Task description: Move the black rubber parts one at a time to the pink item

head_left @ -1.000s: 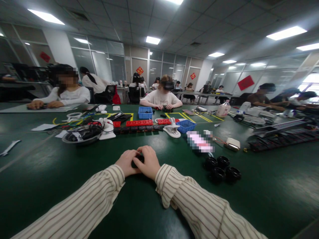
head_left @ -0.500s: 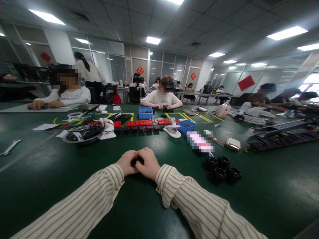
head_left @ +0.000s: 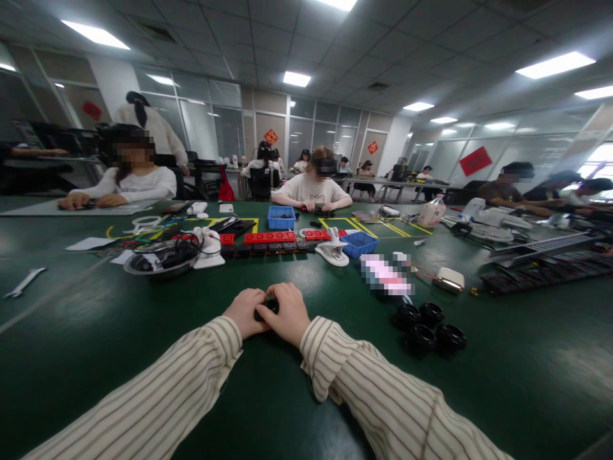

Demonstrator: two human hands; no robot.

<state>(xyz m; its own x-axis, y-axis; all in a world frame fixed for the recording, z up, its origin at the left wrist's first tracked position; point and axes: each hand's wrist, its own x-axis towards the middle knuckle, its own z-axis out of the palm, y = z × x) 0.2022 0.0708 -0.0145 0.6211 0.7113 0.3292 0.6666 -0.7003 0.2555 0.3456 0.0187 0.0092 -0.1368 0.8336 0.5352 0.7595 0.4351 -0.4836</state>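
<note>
Both hands meet over the green table, closed around a small black part [head_left: 268, 309] that shows only between the thumbs and fingers. My left hand [head_left: 246, 313] wraps its left side. From the right, my right hand [head_left: 290, 311] curls over it, the thumb and forefinger near its top. Most of the part is hidden, so its kind cannot be made out. To the right of my right hand stand several round black ring-shaped parts [head_left: 422, 338] grouped together, and they look much like the same glossy black material.
Beyond my hands lies a row of red and black blocks [head_left: 271, 237] with a white clip stand [head_left: 332, 248] and blue bins [head_left: 281, 218]. At left are a metal bowl [head_left: 160, 268] of cables and a wrench [head_left: 25, 282]. A co-worker [head_left: 313, 185] sits opposite.
My fingers have shifted slightly around the black part, and a little more of its glossy top shows. The whole view has drifted a little. A standing person behind has leaned left.
</note>
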